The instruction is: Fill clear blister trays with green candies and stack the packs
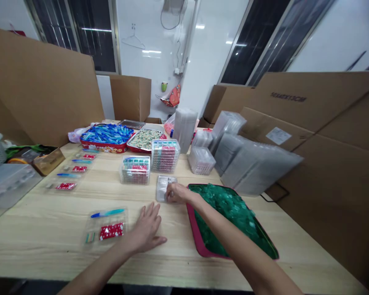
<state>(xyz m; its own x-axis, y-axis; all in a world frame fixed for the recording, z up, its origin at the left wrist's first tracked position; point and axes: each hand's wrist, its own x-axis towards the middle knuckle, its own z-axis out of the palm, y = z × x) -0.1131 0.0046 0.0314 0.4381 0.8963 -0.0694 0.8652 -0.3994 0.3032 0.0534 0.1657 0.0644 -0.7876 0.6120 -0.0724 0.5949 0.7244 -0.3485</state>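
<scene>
My left hand [147, 229] lies on the wooden table with its fingers spread and nothing in it. Just left of it is a clear plastic tray [96, 225] holding a blue pen [107, 213], a red patterned packet [111, 231] and a small striped piece [90, 237]. My right hand [177, 192] reaches over the left rim of a red tray [194, 231] full of green pieces [223, 213]. Its fingers are curled together at the right side of a small clear plastic tray [162, 186]; what they pinch, if anything, is hidden.
Filled clear trays stand stacked [165, 155] behind my hands, with more laid along the left. Farther back are a tray of blue pens [107, 135] and a tray of small pale pieces [146, 138]. Clear plastic stacks [249, 164] and cardboard [335, 164] stand at right.
</scene>
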